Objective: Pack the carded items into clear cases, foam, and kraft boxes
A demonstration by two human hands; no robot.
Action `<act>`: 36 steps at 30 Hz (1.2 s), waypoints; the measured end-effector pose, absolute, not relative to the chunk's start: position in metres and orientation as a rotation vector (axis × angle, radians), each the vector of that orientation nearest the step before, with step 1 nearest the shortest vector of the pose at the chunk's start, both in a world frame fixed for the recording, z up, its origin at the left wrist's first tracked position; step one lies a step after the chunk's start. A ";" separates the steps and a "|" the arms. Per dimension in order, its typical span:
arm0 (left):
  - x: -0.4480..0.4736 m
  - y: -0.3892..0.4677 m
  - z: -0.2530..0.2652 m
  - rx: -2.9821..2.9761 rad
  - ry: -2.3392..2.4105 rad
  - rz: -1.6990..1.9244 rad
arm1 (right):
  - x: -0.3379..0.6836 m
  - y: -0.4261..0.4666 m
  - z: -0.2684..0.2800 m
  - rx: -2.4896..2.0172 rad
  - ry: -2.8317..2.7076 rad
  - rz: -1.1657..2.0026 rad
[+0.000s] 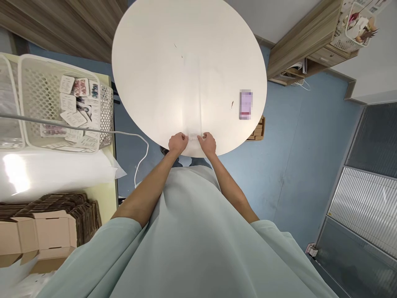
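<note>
One round white table (145, 70) faces a person; at left stand two white baskets (106, 109), one holding carded packs (74, 118) too overlapped to count. One clear plastic strip (192, 93) lies on the tabletop, its near end pinched between the fingertips of the left hand (178, 143) and right hand (208, 145); one phone (245, 104) lies at right.

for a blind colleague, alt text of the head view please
A person's left hand and right hand pinch translucent film near the edge of a round white table. A blurred phone lies right; a white basket of packets stands left.
</note>
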State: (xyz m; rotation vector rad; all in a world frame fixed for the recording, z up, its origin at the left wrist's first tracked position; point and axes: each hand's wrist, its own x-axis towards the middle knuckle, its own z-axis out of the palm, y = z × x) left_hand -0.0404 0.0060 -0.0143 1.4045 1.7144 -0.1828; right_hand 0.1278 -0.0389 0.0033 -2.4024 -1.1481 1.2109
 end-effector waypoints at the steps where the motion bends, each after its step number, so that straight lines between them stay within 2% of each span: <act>1: -0.039 0.006 -0.014 1.409 1.721 -0.204 | 0.129 -0.036 0.000 -2.393 -1.125 1.257; 5: -0.037 0.005 -0.011 1.439 1.744 -0.213 | 0.129 -0.030 -0.010 -2.338 -1.099 1.314; 9: -0.037 0.004 0.001 1.662 1.723 -0.035 | 0.133 -0.028 -0.012 -2.319 -1.098 1.319; 13: -0.035 0.003 0.009 2.044 1.342 0.084 | 0.137 -0.027 -0.009 -2.321 -1.088 1.344; 17: -0.036 -0.004 0.004 2.111 1.082 0.010 | 0.141 -0.025 -0.009 -2.283 -1.063 1.370; 28: -0.046 -0.014 0.003 2.154 0.976 -0.135 | 0.151 -0.023 -0.006 -2.258 -1.056 1.512; 31: -0.044 -0.012 0.004 2.124 1.019 -0.140 | 0.157 -0.025 0.002 -2.248 -1.229 1.531; 36: -0.044 -0.010 0.007 2.024 1.093 -0.147 | 0.168 -0.033 0.019 -2.028 -1.846 1.286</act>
